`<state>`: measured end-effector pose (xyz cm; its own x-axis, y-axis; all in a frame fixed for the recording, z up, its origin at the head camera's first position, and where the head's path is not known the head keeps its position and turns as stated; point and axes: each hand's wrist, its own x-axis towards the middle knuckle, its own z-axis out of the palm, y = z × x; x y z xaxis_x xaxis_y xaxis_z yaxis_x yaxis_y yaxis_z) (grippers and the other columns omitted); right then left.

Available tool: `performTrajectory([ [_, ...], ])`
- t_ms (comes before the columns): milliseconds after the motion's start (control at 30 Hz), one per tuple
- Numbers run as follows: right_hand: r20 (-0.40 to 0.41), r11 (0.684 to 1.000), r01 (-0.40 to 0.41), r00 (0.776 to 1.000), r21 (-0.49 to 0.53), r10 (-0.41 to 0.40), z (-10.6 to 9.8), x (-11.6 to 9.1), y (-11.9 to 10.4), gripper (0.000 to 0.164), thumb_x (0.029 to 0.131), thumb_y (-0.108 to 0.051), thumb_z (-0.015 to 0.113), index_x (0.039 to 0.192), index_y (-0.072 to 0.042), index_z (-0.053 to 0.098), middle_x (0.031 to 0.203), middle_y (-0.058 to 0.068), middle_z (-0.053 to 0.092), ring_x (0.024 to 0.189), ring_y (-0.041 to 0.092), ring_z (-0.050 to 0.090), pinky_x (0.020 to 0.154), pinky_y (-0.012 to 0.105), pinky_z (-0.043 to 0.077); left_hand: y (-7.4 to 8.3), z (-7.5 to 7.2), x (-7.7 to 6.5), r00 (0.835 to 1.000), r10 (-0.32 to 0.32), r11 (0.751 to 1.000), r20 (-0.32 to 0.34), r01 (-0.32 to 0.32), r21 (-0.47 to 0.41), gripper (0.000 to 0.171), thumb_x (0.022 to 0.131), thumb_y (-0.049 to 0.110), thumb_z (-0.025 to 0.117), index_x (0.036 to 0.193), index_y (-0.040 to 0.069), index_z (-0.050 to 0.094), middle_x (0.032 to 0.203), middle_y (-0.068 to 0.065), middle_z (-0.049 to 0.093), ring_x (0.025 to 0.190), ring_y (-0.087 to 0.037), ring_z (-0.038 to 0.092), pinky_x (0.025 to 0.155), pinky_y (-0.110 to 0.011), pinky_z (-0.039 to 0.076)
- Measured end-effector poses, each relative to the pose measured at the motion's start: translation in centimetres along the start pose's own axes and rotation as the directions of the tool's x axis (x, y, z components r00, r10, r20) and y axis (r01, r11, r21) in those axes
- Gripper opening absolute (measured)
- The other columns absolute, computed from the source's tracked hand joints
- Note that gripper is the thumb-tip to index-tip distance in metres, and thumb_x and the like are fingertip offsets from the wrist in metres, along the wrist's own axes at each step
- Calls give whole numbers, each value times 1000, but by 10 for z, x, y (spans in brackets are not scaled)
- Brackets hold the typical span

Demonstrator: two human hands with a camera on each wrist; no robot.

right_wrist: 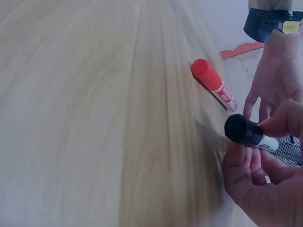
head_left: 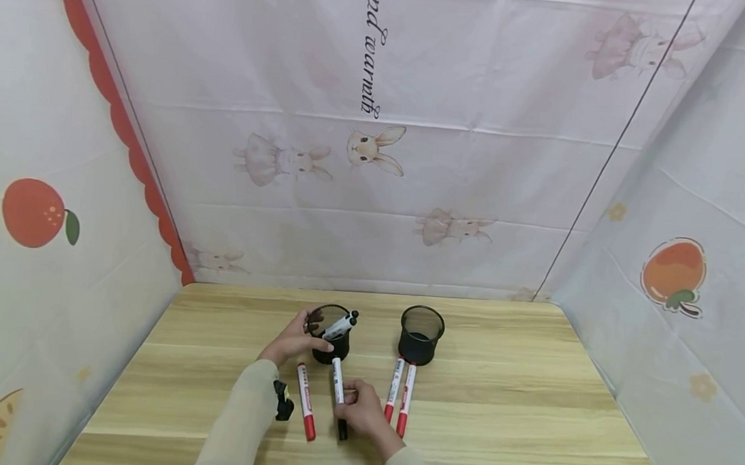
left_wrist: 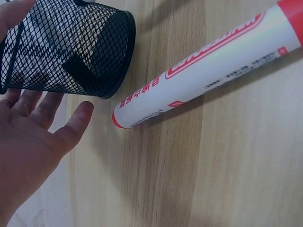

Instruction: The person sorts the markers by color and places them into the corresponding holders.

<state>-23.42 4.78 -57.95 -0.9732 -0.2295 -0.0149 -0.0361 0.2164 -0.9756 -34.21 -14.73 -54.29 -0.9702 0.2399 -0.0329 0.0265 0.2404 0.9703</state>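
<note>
Black-capped marker (head_left: 337,383) pinched near its cap

Nearest us on the worktop (head_left: 528,405), our right hand (head_left: 364,410) is curled, thumb and fingers gripping the marker between red-capped markers (head_left: 307,401) to its left and right; whether it is lifted, we can't tell. Beyond, toward the far edge, our left hand (head_left: 292,343) curves round the left mesh cup (head_left: 340,349), thumb in front. We'd best steady that cup, pinch firmly, and avoid nudging the red-capped markers.

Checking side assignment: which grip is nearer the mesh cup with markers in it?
Left. The left grip is around the mesh cup, thumb across its front; the right grip is apart from it, nearer the person, holding a black-capped marker.
</note>
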Motion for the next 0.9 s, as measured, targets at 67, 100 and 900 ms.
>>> performTrajectory([
  [67, -8, 1000, 7, 1000, 22, -7, -1, 0, 1, 44, 64, 9, 61, 107, 10, 56, 72, 5, 55, 61, 12, 50, 49, 24, 44, -1, 0, 1, 1000, 1, 1000, -3, 0, 6, 84, 67, 14, 83, 133, 1, 35, 140, -20, 36, 126, -39, 34, 100, -51, 31],
  [100, -12, 999, 8, 1000, 34, -8, -1, 0, 1, 44, 63, 9, 61, 107, 10, 56, 73, 5, 54, 61, 12, 50, 49, 24, 44, -1, 0, 1, 1000, -1, 1000, -4, 1, 6, 84, 66, 14, 84, 134, 1, 34, 140, -19, 36, 126, -39, 35, 100, -50, 31],
  [900, -129, 995, 29, 992, 91, -17, -19, 9, -9, 58, 67, 10, 61, 120, 2, 39, 80, 10, 53, 64, 15, 52, 53, 27, 47, 31, 1, -20, 999, 3, 1000, 32, -3, -2, 72, 72, 6, 77, 130, -1, 35, 140, -26, 33, 128, -45, 29, 100, -52, 30],
])
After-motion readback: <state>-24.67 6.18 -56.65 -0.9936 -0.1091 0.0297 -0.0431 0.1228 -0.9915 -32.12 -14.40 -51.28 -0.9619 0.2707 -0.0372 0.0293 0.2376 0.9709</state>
